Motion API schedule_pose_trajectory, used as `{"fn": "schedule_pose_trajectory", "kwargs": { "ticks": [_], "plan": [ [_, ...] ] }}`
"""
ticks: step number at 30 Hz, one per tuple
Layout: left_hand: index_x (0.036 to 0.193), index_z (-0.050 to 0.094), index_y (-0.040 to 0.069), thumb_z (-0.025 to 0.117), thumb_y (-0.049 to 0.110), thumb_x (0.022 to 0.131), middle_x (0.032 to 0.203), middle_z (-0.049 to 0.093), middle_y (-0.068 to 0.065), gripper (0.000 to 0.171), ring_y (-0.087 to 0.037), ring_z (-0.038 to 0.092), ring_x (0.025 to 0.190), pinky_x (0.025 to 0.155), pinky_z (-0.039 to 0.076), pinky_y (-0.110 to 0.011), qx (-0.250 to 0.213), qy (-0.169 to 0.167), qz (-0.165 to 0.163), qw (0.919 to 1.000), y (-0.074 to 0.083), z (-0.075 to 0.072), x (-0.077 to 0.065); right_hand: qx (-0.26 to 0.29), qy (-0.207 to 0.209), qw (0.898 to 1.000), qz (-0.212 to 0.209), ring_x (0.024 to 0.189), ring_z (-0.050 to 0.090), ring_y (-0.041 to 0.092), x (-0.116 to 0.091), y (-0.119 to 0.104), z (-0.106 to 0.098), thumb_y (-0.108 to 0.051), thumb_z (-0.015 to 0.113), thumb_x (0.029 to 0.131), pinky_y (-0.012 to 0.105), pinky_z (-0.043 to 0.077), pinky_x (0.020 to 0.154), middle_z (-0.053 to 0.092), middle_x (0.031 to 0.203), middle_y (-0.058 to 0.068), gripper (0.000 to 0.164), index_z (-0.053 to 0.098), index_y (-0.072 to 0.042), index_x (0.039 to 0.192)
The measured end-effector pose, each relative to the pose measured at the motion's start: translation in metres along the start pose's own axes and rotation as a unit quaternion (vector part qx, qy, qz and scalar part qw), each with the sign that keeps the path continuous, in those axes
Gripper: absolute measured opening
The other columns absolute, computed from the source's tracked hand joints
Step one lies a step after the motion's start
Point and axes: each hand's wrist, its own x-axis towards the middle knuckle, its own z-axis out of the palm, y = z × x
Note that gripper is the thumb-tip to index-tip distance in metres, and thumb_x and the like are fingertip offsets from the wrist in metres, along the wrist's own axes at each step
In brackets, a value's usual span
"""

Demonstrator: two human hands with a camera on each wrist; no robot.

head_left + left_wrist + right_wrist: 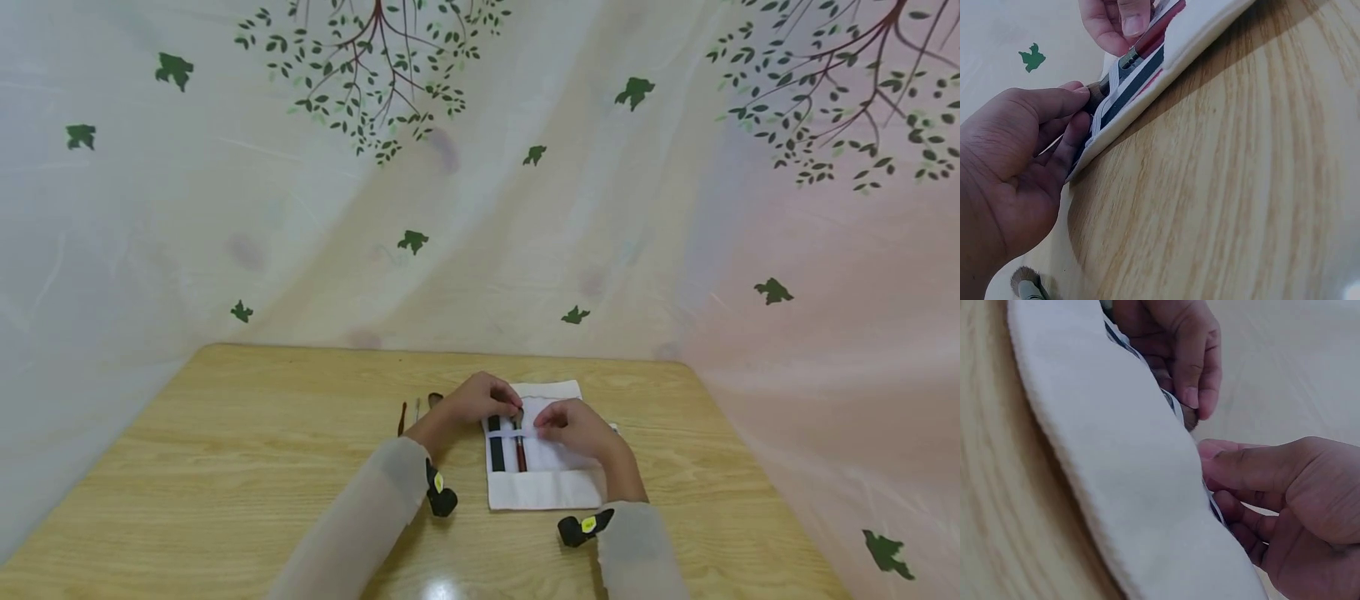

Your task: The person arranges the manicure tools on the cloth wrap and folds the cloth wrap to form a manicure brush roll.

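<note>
A white cloth brush roll (547,492) lies unrolled on the table, with a bottom pocket and an elastic band (508,433) across it. A brush (521,455) with a dark red handle stands in the pocket and passes under the band; a flat black tool (497,450) is to its left. My left hand (478,398) pinches the brush near its bristles (1094,92), with thumb and fingertips. Just right of the brush, my right hand (579,427) pinches the band between thumb and forefinger; the cloth partly hides those fingertips in the right wrist view.
Left of the roll, several slim tools lie on the wooden table (225,467), among them a brown-handled one (402,418) and a brush (1025,281) with brown bristles. A pale curtain (480,200) with printed leaves hangs behind the table.
</note>
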Motion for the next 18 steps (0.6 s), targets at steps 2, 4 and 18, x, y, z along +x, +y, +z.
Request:
{"fn": "schedule_pose_trajectory", "kwargs": {
  "ticks": [2,4,18],
  "plan": [
    [0.104,0.079,0.010,0.073,0.011,0.095,0.098,0.076,0.003,0.010,-0.006,0.062,0.084,0.078,0.049,-0.024,0.000,0.000,0.000,1.0000,0.001,0.000,0.000,-0.002,-0.002,1.000,0.013,0.084,0.061,0.015,-0.002,0.000,-0.002,-0.003,0.073,0.093,0.035,0.051,0.083,0.070,0.090,-0.001,0.009,0.075,-0.006,0.101],
    [0.103,0.079,0.010,0.073,0.011,0.096,0.098,0.076,0.002,0.010,-0.006,0.062,0.084,0.078,0.050,-0.024,-0.001,0.001,-0.001,1.0000,0.001,0.001,0.000,-0.003,-0.003,1.000,0.025,0.084,0.060,0.015,-0.003,0.001,-0.003,-0.003,0.076,0.090,0.035,0.050,0.083,0.070,0.090,-0.001,0.012,0.075,-0.007,0.102],
    [0.102,0.079,0.011,0.073,0.012,0.096,0.097,0.076,0.003,0.009,-0.007,0.062,0.082,0.075,0.050,-0.024,-0.014,0.008,-0.009,0.9998,0.001,0.002,-0.002,-0.007,0.012,1.000,0.016,0.083,0.059,0.013,-0.004,0.012,-0.003,-0.009,0.082,0.087,0.030,0.049,0.077,0.073,0.091,-0.003,0.014,0.080,-0.011,0.100]
  ]
}}
